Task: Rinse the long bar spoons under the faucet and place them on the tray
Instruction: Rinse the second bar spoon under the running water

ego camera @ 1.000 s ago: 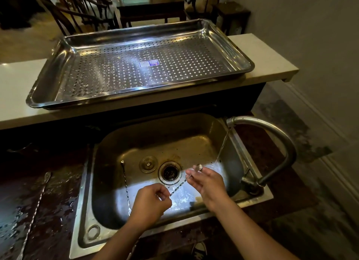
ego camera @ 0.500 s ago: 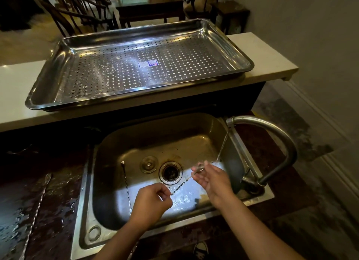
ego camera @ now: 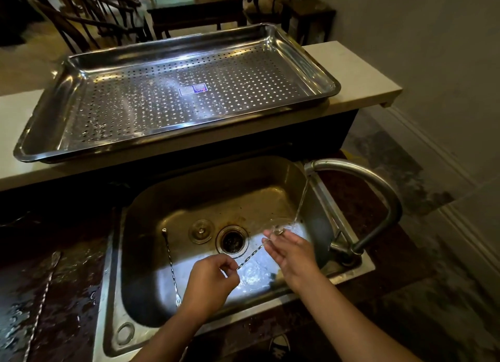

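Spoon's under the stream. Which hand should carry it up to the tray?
Left. The left hand already pinches the stem of the bar spoon. The right hand lies open, fingers only touching the bowl under the water. The tray sits straight ahead.

Glossy perforated steel tray [ego camera: 303, 53]

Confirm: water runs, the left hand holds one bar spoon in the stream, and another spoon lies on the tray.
No. The head view shows the other spoon in the sink, not on the tray. Water runs and the left hand holds one bar spoon in the stream.
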### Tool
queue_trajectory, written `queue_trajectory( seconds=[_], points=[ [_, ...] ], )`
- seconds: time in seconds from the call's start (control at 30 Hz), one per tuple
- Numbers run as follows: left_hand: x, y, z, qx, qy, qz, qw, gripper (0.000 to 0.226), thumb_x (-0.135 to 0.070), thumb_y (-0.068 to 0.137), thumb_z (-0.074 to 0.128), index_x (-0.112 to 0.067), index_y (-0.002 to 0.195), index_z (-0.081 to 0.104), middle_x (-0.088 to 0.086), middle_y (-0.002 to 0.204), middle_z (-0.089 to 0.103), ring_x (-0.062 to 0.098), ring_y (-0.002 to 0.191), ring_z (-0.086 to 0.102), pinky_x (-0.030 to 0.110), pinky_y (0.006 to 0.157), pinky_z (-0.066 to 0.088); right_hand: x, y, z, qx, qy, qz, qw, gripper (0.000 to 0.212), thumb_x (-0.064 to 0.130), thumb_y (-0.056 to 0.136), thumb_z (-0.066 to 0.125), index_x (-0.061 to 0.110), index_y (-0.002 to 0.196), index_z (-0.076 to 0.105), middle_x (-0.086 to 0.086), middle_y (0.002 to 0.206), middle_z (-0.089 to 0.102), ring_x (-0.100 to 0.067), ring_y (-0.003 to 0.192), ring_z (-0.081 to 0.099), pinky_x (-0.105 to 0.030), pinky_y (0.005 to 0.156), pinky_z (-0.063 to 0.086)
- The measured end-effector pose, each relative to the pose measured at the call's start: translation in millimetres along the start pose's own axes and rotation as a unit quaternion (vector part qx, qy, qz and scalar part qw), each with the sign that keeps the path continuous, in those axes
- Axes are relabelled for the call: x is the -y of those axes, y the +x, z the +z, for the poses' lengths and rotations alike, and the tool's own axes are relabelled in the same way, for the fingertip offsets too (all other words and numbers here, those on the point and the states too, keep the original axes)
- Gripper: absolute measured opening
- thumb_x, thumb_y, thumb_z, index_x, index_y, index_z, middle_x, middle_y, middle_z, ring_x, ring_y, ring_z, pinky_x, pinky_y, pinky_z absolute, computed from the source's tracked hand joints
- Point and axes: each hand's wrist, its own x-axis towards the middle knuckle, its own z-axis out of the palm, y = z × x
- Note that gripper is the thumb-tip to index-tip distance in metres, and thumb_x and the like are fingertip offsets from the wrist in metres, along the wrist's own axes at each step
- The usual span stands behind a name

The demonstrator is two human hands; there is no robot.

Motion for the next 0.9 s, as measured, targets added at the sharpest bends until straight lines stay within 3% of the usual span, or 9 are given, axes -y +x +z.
queue_trajectory(
  seconds=[0.1, 0.4, 0.63, 0.77, 0.9],
  points=[
    [3, 2, -1, 0.024, -0.072, -0.028, 0.997, 0.023, -0.004, 0.073, 0.065, -0.026, 0.065, 0.068, -0.003, 0.068, 0.067, 0.02, 0.044, 0.063, 0.02, 0.045, 0.042, -1, -5, 3, 0.011, -0.006, -0.004, 1.0, 0.021, -0.002, 0.087, 0.07, -0.005, 0.108, 0.067, -0.019, 0.097, 0.078, -0.021, 0.082, 0.077, -0.025, 0.066, 0.061],
    [4, 6, -4, 0.048, -0.139, -0.046, 0.988, 0.027, 0.005, 0.076, 0.063, -0.018, 0.065, 0.072, 0.001, 0.058, 0.067, 0.016, 0.035, 0.051, 0.014, 0.037, 0.032, -1, -7, 6, -0.024, 0.027, -0.076, 0.996, 0.022, 0.0, 0.092, 0.066, 0.005, 0.113, 0.067, -0.019, 0.101, 0.077, -0.023, 0.08, 0.076, -0.025, 0.064, 0.06],
    [-1, 9, 3, 0.111, -0.221, -0.075, 0.966, 0.027, -0.001, 0.09, 0.053, -0.014, 0.083, 0.076, 0.01, 0.068, 0.069, 0.023, 0.039, 0.05, 0.018, 0.035, 0.03, 7, 0, 1, -0.009, 0.084, -0.057, 0.995, 0.005, 0.006, 0.092, 0.066, 0.003, 0.093, 0.068, -0.015, 0.086, 0.074, -0.017, 0.069, 0.071, -0.022, 0.059, 0.058],
    [-3, 18, 11, 0.102, -0.245, -0.096, 0.959, 0.028, -0.005, 0.092, 0.053, -0.019, 0.083, 0.075, 0.006, 0.063, 0.064, 0.02, 0.035, 0.045, 0.017, 0.038, 0.025, 8, 2, 1, 0.023, 0.075, -0.041, 0.996, 0.007, 0.001, 0.09, 0.067, 0.002, 0.095, 0.071, -0.015, 0.092, 0.077, -0.018, 0.079, 0.075, -0.023, 0.064, 0.059],
    [-4, 21, 16, 0.116, -0.248, -0.075, 0.959, 0.015, -0.016, 0.091, 0.062, -0.022, 0.087, 0.075, 0.003, 0.063, 0.062, 0.02, 0.038, 0.044, 0.019, 0.04, 0.024, 23, 5, -3, 0.0, 0.104, -0.049, 0.993, 0.006, 0.007, 0.095, 0.064, 0.004, 0.092, 0.068, -0.014, 0.082, 0.077, -0.018, 0.071, 0.074, -0.023, 0.059, 0.059]
  ],
)
